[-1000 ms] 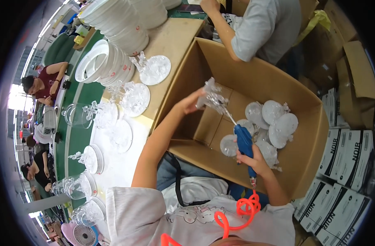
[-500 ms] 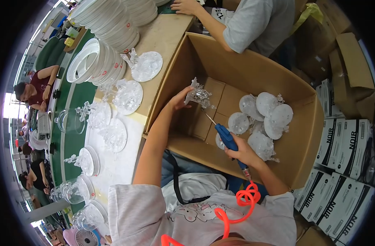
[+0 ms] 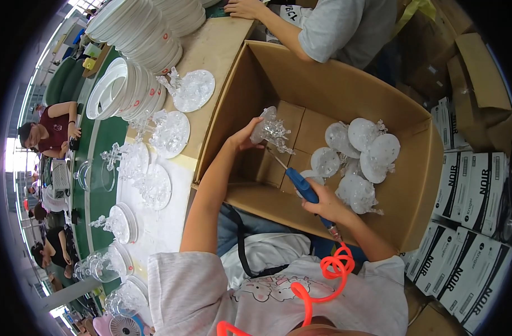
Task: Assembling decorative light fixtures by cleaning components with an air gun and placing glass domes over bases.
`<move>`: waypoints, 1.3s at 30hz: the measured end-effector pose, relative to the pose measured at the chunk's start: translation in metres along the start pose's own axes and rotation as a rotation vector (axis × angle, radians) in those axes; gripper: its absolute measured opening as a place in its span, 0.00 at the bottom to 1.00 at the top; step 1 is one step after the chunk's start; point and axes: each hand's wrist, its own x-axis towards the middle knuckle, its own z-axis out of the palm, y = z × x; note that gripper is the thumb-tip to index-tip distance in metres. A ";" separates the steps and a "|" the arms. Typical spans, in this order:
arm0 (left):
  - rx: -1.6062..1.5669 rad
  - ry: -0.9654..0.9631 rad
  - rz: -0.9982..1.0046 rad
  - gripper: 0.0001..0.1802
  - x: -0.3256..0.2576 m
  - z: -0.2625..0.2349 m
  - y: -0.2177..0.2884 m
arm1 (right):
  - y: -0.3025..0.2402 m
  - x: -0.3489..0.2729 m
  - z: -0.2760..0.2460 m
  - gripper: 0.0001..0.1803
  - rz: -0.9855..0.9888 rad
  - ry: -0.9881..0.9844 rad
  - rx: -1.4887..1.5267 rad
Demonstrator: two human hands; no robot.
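My left hand (image 3: 248, 136) grips a clear plastic figurine on a round base (image 3: 271, 130) by the base, tilted over the open cardboard box (image 3: 332, 68). My right hand (image 3: 325, 200) is closed round a blue air blow gun (image 3: 302, 185); its thin metal nozzle points at the figurine, and I cannot tell whether they touch. A red coiled hose (image 3: 338, 269) runs from the gun's rear end across my shirt. On the box floor, right of the gun, lie several similar figurines with frosted round bases (image 3: 380, 158), piled together.
Left of the box, a table (image 3: 225, 61) carries more clear figurines (image 3: 194, 91) and stacks of white rings (image 3: 127, 84). Printed cartons (image 3: 468, 185) are stacked at the right. Another person in a grey shirt (image 3: 345, 28) is at the box's far side. A small fan (image 3: 124, 326) stands lower left.
The figurine in my left hand has turned, showing more of its base's face. My right hand and the blow gun have shifted slightly left.
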 end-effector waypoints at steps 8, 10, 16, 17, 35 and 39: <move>-0.055 -0.050 -0.014 0.31 0.004 0.000 -0.004 | -0.008 -0.001 0.003 0.20 0.004 0.007 -0.056; -0.045 -0.075 -0.013 0.32 0.005 0.000 -0.005 | -0.008 -0.002 0.002 0.20 0.029 -0.002 -0.090; -0.065 -0.056 -0.061 0.34 0.001 -0.006 -0.004 | -0.019 -0.008 -0.020 0.21 0.018 0.146 0.163; -0.065 -0.054 -0.062 0.34 -0.001 -0.009 -0.003 | -0.023 -0.009 -0.025 0.20 0.024 0.175 0.213; -0.317 -0.167 0.091 0.39 -0.011 -0.007 0.012 | -0.013 -0.012 -0.044 0.25 0.118 0.166 0.209; -0.261 -0.164 0.055 0.38 -0.012 0.005 0.014 | -0.011 -0.012 -0.046 0.25 0.079 0.171 0.210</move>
